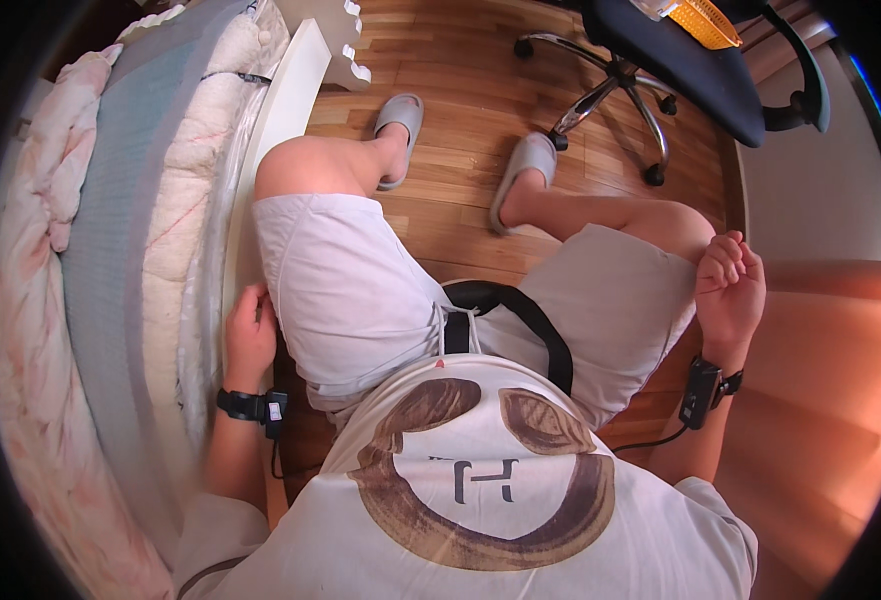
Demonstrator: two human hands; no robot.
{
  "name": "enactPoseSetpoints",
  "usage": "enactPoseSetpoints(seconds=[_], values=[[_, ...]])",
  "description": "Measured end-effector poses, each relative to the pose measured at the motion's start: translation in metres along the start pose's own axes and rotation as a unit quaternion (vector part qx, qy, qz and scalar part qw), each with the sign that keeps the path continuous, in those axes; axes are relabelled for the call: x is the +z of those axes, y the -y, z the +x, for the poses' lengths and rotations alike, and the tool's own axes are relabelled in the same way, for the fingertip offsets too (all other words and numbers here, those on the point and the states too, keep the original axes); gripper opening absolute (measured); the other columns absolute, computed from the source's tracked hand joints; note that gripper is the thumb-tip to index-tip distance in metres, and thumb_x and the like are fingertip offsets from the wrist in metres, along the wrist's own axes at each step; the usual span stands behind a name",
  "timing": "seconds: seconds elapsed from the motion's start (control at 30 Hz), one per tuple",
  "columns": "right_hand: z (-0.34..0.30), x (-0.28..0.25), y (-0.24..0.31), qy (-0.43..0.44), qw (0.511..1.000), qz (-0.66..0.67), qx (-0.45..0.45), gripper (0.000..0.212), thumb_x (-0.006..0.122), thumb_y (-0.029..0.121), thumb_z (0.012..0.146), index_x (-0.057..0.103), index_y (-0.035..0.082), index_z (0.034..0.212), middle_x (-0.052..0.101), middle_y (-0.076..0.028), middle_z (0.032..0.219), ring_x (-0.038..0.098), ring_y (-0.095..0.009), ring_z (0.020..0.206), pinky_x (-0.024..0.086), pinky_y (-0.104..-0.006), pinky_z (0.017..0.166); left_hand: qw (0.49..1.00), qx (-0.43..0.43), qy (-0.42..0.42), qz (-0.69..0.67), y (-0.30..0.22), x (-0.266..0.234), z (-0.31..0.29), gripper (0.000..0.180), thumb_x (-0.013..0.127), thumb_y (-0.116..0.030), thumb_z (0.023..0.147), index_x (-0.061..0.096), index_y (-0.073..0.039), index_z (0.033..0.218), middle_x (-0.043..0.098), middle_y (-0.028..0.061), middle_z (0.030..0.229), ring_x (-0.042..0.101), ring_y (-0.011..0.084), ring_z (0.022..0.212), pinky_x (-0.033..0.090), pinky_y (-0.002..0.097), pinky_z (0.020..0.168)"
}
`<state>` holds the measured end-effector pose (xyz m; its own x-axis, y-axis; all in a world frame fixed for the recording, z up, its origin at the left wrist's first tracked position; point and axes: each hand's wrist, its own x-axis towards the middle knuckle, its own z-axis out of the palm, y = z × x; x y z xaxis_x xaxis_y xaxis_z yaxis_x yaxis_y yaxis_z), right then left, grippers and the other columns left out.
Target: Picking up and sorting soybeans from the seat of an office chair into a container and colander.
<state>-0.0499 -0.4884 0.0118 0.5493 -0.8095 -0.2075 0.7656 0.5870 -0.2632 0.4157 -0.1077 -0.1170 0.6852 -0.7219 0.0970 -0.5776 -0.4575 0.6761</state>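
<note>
My left hand hangs low in the narrow gap between the white bed rail and my left thigh in pale shorts. Its fingers are partly hidden, so I cannot see whether it holds anything. On the other side, my right hand rests against the outside of my right knee, palm turned up. Its fingers curl in loosely and nothing shows in them. Each wrist wears a black strap with a small box, the left box and the right box, both with cables.
A bed with layered mattress and bedding runs along my left. Ahead on the wooden floor stands a dark wheeled chair carrying a yellow basket. My feet wear grey slippers. A pale panel rises at right.
</note>
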Motion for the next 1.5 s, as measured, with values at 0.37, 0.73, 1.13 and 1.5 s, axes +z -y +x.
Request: enactPoseSetpoints(seconds=[0.37,0.73,1.13,1.5], values=[[-0.032,-0.035,0.033,-0.007,0.999,0.033,-0.03,0.012,0.044,0.005,0.101,0.054,0.0,0.104,0.042,-0.002,0.076,0.037,-0.011,0.063,0.032,-0.0282,0.059,0.988,0.064,0.134,0.047,-0.047,0.037,-0.003,0.017,0.057,-0.003,0.092,0.064,0.0,0.108,0.068,0.0212,0.102,0.064,0.0428,0.096,0.052,0.0462,0.081],[-0.059,-0.039,0.057,0.006,0.995,0.04,-0.086,0.012,0.041,0.006,0.103,0.053,0.001,0.103,0.04,-0.002,0.076,0.037,-0.012,0.063,0.033,-0.0283,0.059,0.984,-0.069,0.158,-0.048,-0.008,0.063,0.011,0.017,0.057,-0.011,0.101,0.064,0.0,0.112,0.071,0.0129,0.096,0.068,0.0224,0.086,0.054,0.0339,0.077],[-0.062,-0.048,0.068,-0.005,0.997,0.034,-0.066,0.013,0.041,0.006,0.103,0.053,0.001,0.103,0.04,-0.001,0.076,0.036,-0.012,0.063,0.033,-0.0279,0.059,0.981,-0.03,0.181,0.063,-0.008,0.063,-0.028,0.018,0.058,-0.015,0.101,0.065,-0.003,0.113,0.069,0.0162,0.094,0.068,0.0261,0.085,0.054,0.0346,0.078],[-0.011,-0.005,0.05,0.051,0.997,0.004,-0.058,0.013,0.04,0.008,0.103,0.05,0.0,0.107,0.041,-0.002,0.079,0.038,-0.013,0.063,0.033,-0.0285,0.059,0.93,0.246,0.203,-0.183,-0.228,0.091,0.269,0.019,0.058,-0.013,0.101,0.066,0.0,0.112,0.07,0.007,0.106,0.065,0.0152,0.098,0.053,0.0296,0.087]])
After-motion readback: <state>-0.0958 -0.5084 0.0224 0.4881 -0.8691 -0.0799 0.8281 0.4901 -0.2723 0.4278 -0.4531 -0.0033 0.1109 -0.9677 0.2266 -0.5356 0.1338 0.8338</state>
